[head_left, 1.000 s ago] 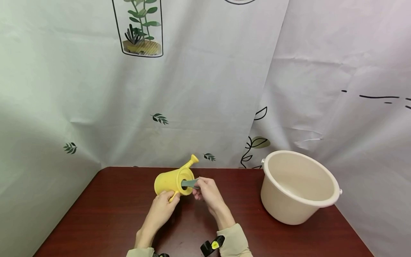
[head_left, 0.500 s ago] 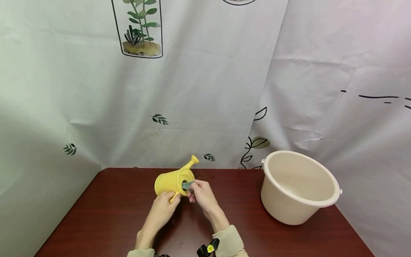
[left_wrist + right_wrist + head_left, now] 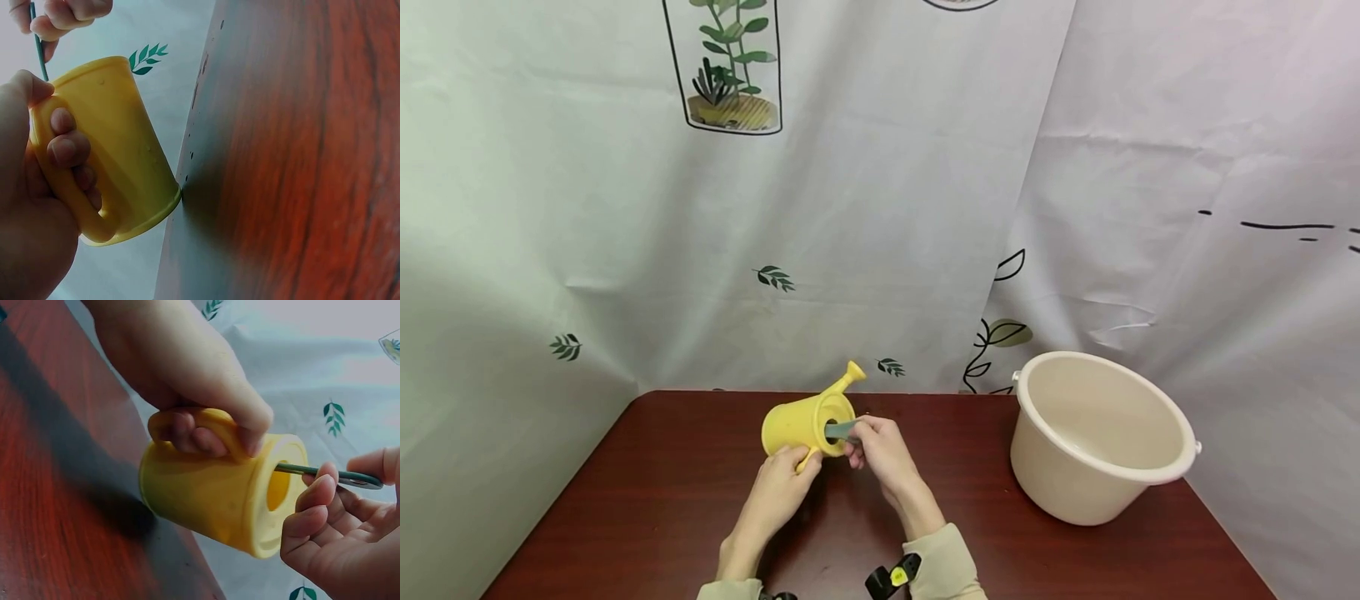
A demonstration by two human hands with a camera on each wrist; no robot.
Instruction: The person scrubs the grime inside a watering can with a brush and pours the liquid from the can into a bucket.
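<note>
Counter [image 3: 625,508], lower frame: left fingers [image 3: 70,150] grip watering can [image 3: 792,426]; right fingers [image 3: 310,522] pinch green tool [image 3: 840,430], apparently probing inside; next move requires steadiness.

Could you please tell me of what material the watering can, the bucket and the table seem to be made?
Can: probably plastic, smooth with a soft sheen; its yellow is even, body and spout alike.
Bucket: likely plastic too, satin; evenly cream, with a thick rounded rim.
Table: wood or wood-look laminate, somewhat glossy; reddish-brown grain and reflections show, but not which.
</note>
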